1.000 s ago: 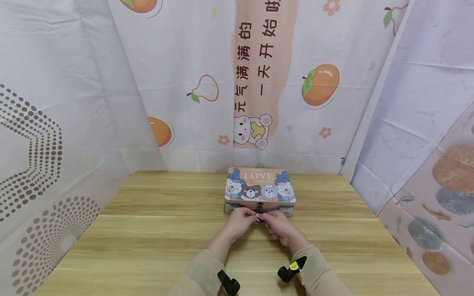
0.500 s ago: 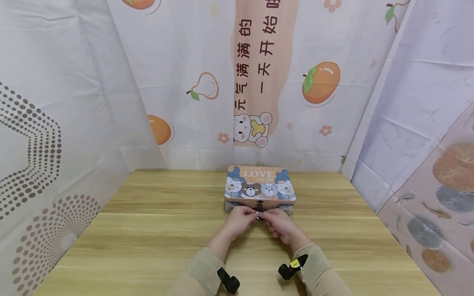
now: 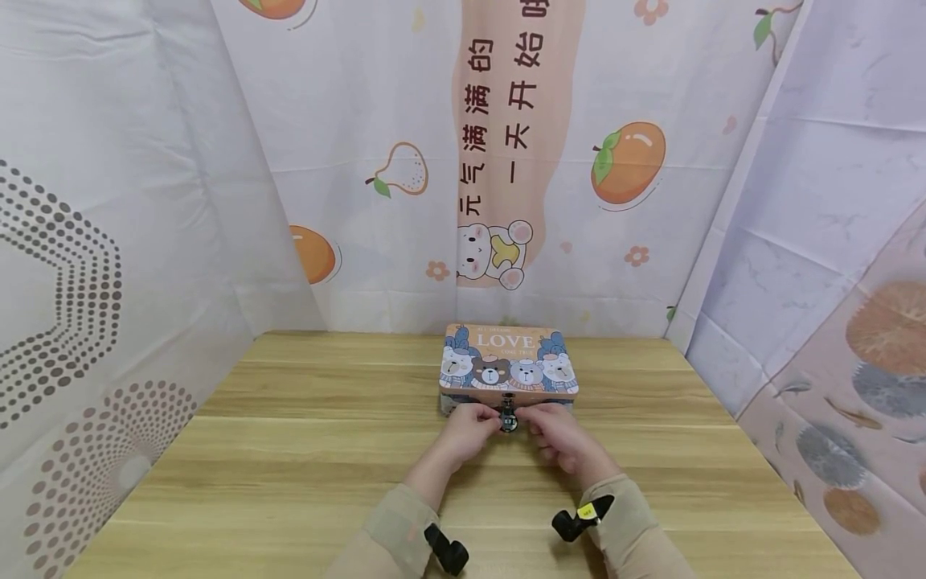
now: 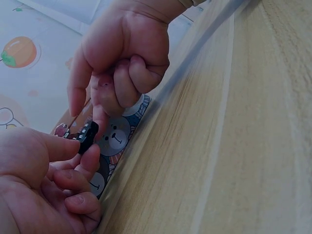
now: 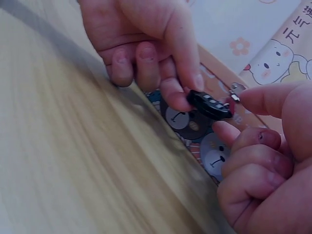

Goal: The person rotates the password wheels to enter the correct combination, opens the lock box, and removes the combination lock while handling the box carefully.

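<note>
A small black combination padlock (image 5: 210,104) with a row of dials hangs at the front latch of a rectangular tin box (image 3: 506,359), whose lid is printed with bears and the word LOVE. My left hand (image 3: 466,431) pinches one end of the padlock between thumb and index finger, its other fingers curled. Close by on the other side is my right hand (image 3: 560,438), thumb and index finger spread apart around the padlock's far end. The right thumb is near the metal latch (image 5: 236,92); whether the index fingertip touches the padlock I cannot tell.
The box stands on a wood-grain table (image 3: 325,450), near its back edge. Printed cloth curtains (image 3: 362,96) rise behind and at both sides. Black wrist cameras (image 3: 447,550) are strapped over the beige sleeves.
The right hand has let go of the padlock and shifted slightly right, baring the padlock's face. The left hand keeps its pinch and the box has stayed in place.
</note>
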`<state>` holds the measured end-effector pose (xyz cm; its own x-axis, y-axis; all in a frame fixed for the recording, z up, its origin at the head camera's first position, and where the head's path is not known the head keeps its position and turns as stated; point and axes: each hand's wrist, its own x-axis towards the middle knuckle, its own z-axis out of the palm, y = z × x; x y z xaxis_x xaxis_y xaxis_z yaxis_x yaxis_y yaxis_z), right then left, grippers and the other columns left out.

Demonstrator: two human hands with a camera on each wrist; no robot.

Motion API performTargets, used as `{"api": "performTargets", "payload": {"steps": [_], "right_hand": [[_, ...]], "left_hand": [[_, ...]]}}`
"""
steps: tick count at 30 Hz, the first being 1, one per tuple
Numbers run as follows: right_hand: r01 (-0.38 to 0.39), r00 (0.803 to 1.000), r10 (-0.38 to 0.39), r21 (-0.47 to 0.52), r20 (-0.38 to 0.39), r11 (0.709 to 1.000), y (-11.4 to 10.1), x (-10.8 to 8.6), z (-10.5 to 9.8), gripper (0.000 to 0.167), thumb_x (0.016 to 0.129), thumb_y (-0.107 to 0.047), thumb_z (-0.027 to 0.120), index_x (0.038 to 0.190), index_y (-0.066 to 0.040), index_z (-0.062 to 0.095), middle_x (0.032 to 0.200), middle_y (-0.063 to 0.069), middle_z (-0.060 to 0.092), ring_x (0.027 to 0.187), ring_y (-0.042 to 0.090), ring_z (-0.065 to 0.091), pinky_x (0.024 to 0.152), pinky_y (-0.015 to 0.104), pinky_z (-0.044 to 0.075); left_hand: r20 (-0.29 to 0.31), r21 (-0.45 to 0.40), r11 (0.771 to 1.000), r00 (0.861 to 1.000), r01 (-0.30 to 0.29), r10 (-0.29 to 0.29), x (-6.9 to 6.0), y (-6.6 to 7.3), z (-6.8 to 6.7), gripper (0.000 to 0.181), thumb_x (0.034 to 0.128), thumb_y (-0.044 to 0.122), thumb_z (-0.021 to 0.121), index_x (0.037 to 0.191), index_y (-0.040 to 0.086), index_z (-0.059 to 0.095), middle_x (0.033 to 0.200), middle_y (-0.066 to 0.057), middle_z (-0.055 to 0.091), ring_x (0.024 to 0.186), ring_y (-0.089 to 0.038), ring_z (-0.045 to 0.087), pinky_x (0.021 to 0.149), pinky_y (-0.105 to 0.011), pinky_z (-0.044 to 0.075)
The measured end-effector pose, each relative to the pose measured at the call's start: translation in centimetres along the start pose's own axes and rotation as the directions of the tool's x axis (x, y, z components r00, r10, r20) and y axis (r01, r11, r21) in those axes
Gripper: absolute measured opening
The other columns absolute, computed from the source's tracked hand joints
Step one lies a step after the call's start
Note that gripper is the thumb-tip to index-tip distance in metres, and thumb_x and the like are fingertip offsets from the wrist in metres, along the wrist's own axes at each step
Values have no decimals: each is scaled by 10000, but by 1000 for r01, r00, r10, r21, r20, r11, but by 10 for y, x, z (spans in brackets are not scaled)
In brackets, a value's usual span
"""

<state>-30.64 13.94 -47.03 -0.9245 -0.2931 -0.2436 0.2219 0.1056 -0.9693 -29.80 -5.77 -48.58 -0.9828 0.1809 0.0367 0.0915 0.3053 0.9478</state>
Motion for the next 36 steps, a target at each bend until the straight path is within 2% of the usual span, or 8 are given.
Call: {"api": "performTargets", "payload": {"steps": [3, 8, 14, 18, 21, 24, 30, 36], "right_hand": [[1, 1000, -1, 17, 4, 1000, -2, 0, -3, 277, 948, -251, 672, 815, -41, 549, 586, -51, 329, 460, 90, 250, 401, 236, 227], [3, 1000, -3, 27, 11, 1000, -3, 0, -5, 221, 954, -232, 662, 944, -11, 655, 588, -55, 318, 464, 86, 234, 409, 230, 210], [6, 1000, -6, -1, -2, 1000, -4, -2, -5, 246, 963, -239, 654, 987, 6, 665, 597, -47, 320, 468, 87, 242, 418, 231, 213], [2, 1000, -2, 7, -11, 1000, -3, -2, -4, 236, 959, -239, 661, 887, -18, 623, 588, -42, 325, 465, 91, 253, 413, 230, 219], [0, 1000, 0, 14, -13, 1000, -1, 0, -2, 304, 961, -246, 657, 754, -69, 521, 570, -39, 321, 459, 95, 257, 409, 235, 223], [-2, 1000, 2, 9, -8, 1000, 0, 1, 1, 375, 964, -266, 647, 703, -99, 436, 559, -39, 315, 456, 97, 260, 409, 237, 229], [-1, 1000, 1, 1, 12, 1000, 4, 2, 5, 339, 975, -265, 634, 752, -79, 458, 560, -42, 318, 455, 91, 257, 407, 233, 230], [5, 999, -6, 9, 53, 1000, 4, 1, 10, 221, 988, -235, 621, 899, -35, 592, 588, -45, 342, 460, 80, 252, 408, 222, 224]], "left_hand": [[0, 5, 1000, 1000, -3, 3, 1, -1, 0, 107, 959, 77, 647, 977, 8, 727, 849, -26, 718, 829, -163, 571, 731, -319, 437], [-3, 9, 1000, 1000, -8, 8, 2, -2, 1, 107, 959, 74, 643, 975, 9, 726, 848, -34, 725, 835, -154, 577, 744, -318, 437], [-4, 4, 1000, 1000, -10, 10, 3, -1, 1, 103, 954, 68, 645, 963, 14, 732, 835, -20, 719, 831, -155, 573, 750, -325, 439], [-7, 13, 1000, 1000, -8, 8, 2, -1, 1, 100, 956, 81, 652, 953, 25, 734, 829, -2, 711, 835, -155, 570, 762, -338, 441], [-7, 19, 1000, 1000, -11, 11, 2, -1, 0, 99, 953, 84, 656, 954, 24, 735, 835, 0, 706, 837, -160, 568, 765, -342, 443], [-7, 21, 1000, 1000, -11, 11, 1, 0, 0, 100, 951, 81, 656, 961, 21, 735, 844, -3, 703, 837, -165, 564, 758, -341, 442], [-5, 13, 1000, 1000, -6, 6, 0, 1, 1, 99, 951, 65, 651, 973, 7, 728, 853, -28, 710, 826, -165, 559, 732, -325, 434], [-3, 12, 1000, 1000, 4, -4, -2, 3, 0, 103, 960, 69, 648, 983, 10, 729, 863, -25, 703, 815, -162, 551, 707, -309, 424]]}}
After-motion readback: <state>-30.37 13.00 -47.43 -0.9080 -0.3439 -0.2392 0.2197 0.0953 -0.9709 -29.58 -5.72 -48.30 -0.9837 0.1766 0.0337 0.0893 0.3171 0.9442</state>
